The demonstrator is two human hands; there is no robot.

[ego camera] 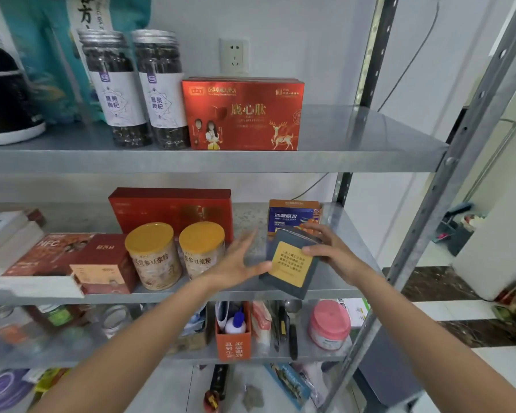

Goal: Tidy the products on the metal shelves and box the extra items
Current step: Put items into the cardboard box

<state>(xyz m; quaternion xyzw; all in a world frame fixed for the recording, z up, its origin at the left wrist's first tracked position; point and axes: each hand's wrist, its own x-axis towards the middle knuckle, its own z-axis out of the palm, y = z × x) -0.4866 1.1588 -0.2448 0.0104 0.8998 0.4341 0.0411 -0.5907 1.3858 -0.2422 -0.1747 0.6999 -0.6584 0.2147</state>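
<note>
We see the right hand [325, 248] gripping a dark grey box with a yellow label [289, 263]. Its thumb is pressed on the label face and its fingers are curled over the box's top edge. The box is tilted, with its top leaning away and to the right, and it sits at the front of the middle metal shelf [344, 234]. Its lower corner reaches the shelf's front lip, but we cannot tell whether it rests on the metal or is held just off it.

The left hand [239, 260] is just left of the box. It is open, with its fingers straight and spread and somewhat blurred. Its thumb touches the box's left edge and it grasps nothing.

Directly behind the box stands a blue-and-orange carton [292, 217], partly hidden by the right hand's fingers. To the box's left, past the open hand, two yellow-lidded cans [152, 254] [201, 248] stand upright side by side. Behind them a flat red gift box [173, 208] stands on edge. Further left of the box is a small red carton [105, 263].

On the shelf above the box we see a red box with a deer printed on it [242, 114]. Two clear jars of dark dried berries [113, 87] [161, 87] stand just beside it.

On the shelf below the box are a pink-lidded tub [328, 323] and an orange holder [233, 341] with a glue bottle in it.
</note>
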